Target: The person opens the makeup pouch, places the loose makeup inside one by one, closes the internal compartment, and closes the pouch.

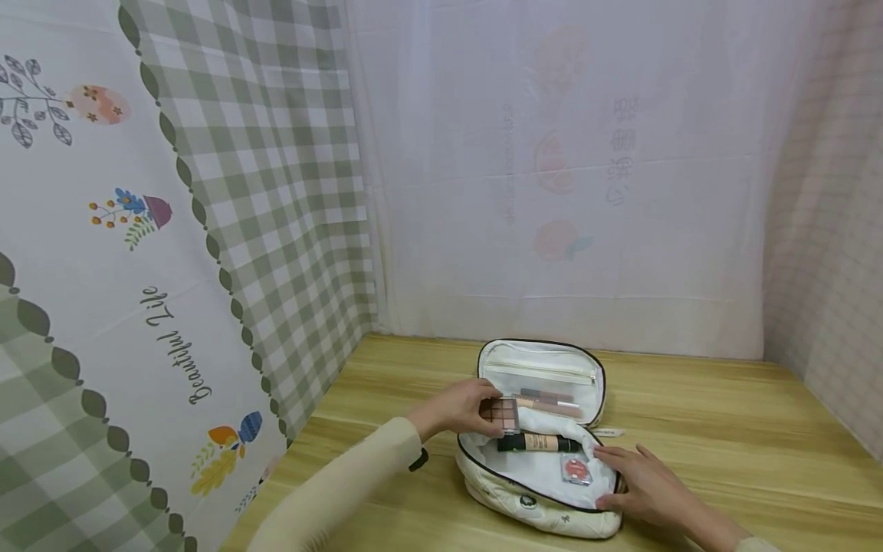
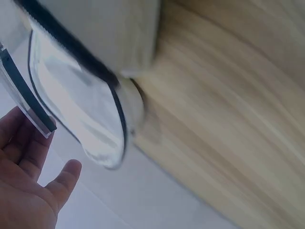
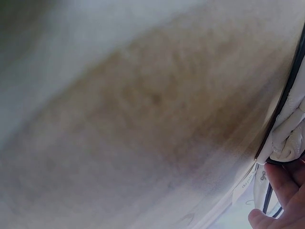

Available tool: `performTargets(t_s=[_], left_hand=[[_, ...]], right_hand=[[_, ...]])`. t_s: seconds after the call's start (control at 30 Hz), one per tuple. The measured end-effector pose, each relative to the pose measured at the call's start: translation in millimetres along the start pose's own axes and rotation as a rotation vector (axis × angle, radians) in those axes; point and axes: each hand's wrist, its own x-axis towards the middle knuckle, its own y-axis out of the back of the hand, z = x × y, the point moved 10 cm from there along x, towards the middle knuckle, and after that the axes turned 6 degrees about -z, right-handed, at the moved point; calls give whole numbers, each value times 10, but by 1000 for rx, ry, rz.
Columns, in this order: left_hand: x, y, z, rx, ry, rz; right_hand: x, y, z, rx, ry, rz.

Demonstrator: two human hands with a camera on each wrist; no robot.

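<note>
Extended from the near left, the left hand (image 1: 461,408) grips a makeup palette (image 1: 507,415) over the far-left part of the open pouch (image 1: 493,498) on the bench (image 1: 731,429); the right hand (image 1: 648,483), fingers spread, touches the pouch's right rim.

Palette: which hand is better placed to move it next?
Likely left: the left hand holds the palette at the open pouch; the right hand touches the pouch's right side, away from it.

Looks like a curtained-off nook, walled by a checked, flower-printed cloth (image 1: 276,169) on the left and a pale sheet (image 1: 455,230) behind, around a wood-grain table (image 1: 731,429). Cannot tell home from studio.
</note>
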Motion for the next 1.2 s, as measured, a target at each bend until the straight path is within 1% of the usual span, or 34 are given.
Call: performTargets(t_s=[0.1,0.3,0.4,0.53,0.7,0.8,0.9,1.0,1.13,1.2], left_hand=[[67,-96,143,34,-25,-20],[164,-311,443,193,-117,-27],[195,-423,535,247,-116,-53],[228,-550,603,277,-100,-85],[269,-688,681,274,-123,-116],[285,-725,713,272,-125,-132],[299,-732,764,308,-144,-119],[309,-725,808,350,-161,-91],[327,-739,812,397,-147,-69],[337,-754,814,431,-135,-73]], right_hand=[[-4,2,-2,-2,-5,4],[-5,-4,-1,4,-11,3],[-1,-11,2,10,-14,-3],[3,-21,3,19,-8,-2],[-6,-7,-10,15,5,13],[-9,-1,-11,13,2,14],[-9,-1,-9,13,-2,12],[-6,-9,4,11,-13,0],[-1,-14,20,9,-20,-6],[1,-11,17,3,-10,0]])
